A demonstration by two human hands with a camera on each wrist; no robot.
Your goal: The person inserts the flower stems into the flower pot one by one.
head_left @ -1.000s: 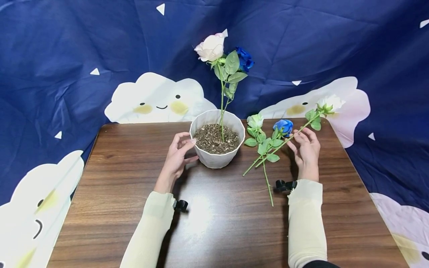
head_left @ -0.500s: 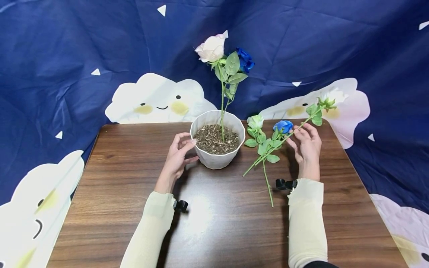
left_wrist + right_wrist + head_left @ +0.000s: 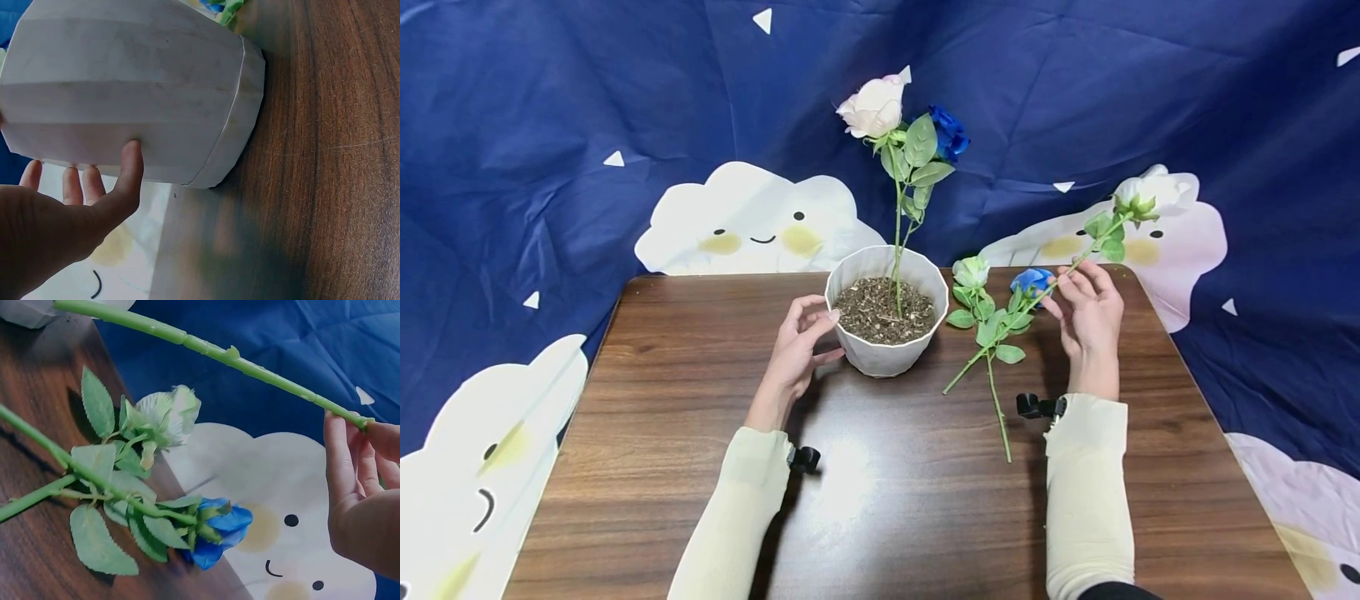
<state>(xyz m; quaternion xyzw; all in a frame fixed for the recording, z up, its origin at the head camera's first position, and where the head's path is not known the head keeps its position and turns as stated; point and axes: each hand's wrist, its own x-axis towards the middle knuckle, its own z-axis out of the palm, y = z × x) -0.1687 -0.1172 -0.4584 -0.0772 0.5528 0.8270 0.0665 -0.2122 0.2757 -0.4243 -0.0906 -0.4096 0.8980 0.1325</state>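
My left hand (image 3: 793, 346) holds the side of a white faceted flower pot (image 3: 883, 358), thumb at its rim and fingers spread around its wall. In the pot's soil (image 3: 880, 321) stand an upright pale pink rose (image 3: 874, 107) and a blue rose (image 3: 950, 133). My right hand (image 3: 1088, 321) pinches the green stem (image 3: 269, 375) of a white rose (image 3: 1138, 196) between thumb and fingers. The bloom points up to the back right. In the right wrist view this stem is raised above a greenish-white rose (image 3: 165, 415) and a second blue rose (image 3: 219, 531) on the table.
The wooden table (image 3: 647, 500) has its back edge just behind the pot. A dark blue cloth backdrop (image 3: 550, 83) with printed smiling clouds (image 3: 752, 225) hangs behind and around it. The two lying roses cross stems right of the pot.
My right hand has shifted slightly right and up, bringing the white rose with it; its stem's lower end has moved away from the lying stems. My left hand and the pot have stayed put.
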